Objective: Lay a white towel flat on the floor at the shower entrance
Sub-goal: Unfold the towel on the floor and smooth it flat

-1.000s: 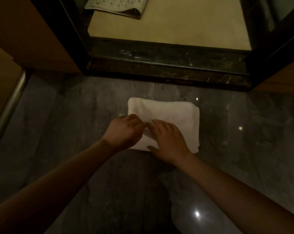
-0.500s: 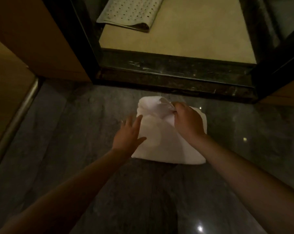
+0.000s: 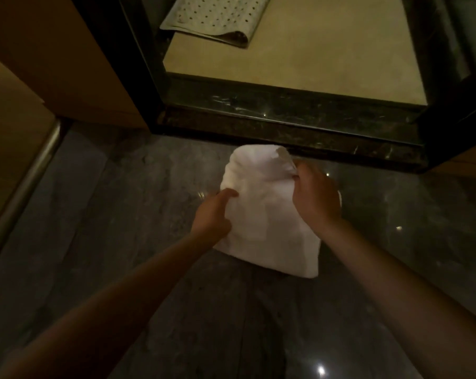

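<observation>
White towel [image 3: 267, 214], folded on the floor [image 3: 122, 214] just before the shower sill [image 3: 286, 124], looked soft, light and floppy; my right grip [image 3: 316, 198] pinched its far corner, my left grip [image 3: 213, 214] held the left edge, and corners seemed best for spreading.

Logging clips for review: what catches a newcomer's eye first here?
A folded white cloth towel stands out against the dark grey stone floor before the black shower threshold. The right hand pinches its far corner; the left hand holds its left edge. A pale perforated mat lies inside the shower.
</observation>
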The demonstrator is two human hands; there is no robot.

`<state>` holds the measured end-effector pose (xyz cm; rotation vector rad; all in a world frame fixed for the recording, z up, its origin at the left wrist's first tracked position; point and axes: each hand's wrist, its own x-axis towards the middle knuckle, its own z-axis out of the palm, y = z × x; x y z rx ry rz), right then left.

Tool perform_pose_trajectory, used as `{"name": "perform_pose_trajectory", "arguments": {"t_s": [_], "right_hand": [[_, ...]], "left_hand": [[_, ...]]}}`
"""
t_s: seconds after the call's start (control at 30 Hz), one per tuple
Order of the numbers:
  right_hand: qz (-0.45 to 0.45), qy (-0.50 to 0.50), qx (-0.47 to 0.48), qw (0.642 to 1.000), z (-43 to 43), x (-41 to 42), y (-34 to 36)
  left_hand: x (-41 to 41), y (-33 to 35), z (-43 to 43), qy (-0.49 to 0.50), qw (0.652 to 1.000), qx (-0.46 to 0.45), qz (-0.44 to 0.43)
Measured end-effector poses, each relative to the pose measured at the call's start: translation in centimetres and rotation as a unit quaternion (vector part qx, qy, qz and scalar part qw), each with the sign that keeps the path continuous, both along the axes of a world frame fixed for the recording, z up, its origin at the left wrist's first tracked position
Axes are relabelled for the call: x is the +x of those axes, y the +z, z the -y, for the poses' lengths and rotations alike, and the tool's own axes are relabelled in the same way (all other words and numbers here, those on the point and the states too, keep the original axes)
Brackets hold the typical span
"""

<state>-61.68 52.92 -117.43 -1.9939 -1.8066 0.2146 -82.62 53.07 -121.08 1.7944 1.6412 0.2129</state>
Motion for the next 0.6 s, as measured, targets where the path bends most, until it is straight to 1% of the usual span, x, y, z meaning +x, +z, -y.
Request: {"name": "perform_pose_trajectory", "arguments": {"t_s": [0.1, 0.23, 0.37, 0.4, 0.47, 0.5, 0.53, 0.57, 0.6], "right_hand": [[-0.045, -0.057, -0.019, 0.997, 0.0, 1.0, 0.0], [-0.038, -0.080, -0.017, 0.996, -0.2, 2.0, 0.1], [-0.005, -0.043, -0.061, 0.997, -0.1, 1.9, 0.1], [0.004, -0.029, -0.069, 0.997, -0.2, 1.7, 0.1], [0.010, -0.007, -0.069, 0.998, -0.8, 1.2, -0.1], [0.008, -0.005, -0.063, 0.998, -1.2, 0.9, -0.2], [0.002, -0.009, -0.056, 0.998, -1.5, 0.7, -0.3], [-0.005, -0.014, -0.049, 0.999, -1.8, 0.5, -0.4], [-0.010, -0.018, -0.043, 0.999, -2.1, 0.5, -0.5]], "left_hand": [[-1.2, 1.6, -1.8, -0.024, 0.999, 0.022, -0.036], [-3.2, 3.1, -4.4, -0.086, 0.993, 0.014, -0.076], [-2.9, 2.6, -5.9, -0.150, 0.968, 0.031, -0.198], [-2.4, 2.4, -5.8, -0.148, 0.961, 0.035, -0.231], [-1.2, 1.8, -4.8, -0.121, 0.946, 0.084, -0.288], [-0.4, 1.5, -3.9, -0.112, 0.942, 0.118, -0.294], [0.7, 1.1, -2.8, -0.117, 0.943, 0.140, -0.278], [2.1, 0.6, -1.6, -0.137, 0.948, 0.146, -0.245], [3.6, 0.1, -0.3, -0.165, 0.955, 0.131, -0.209]]}}
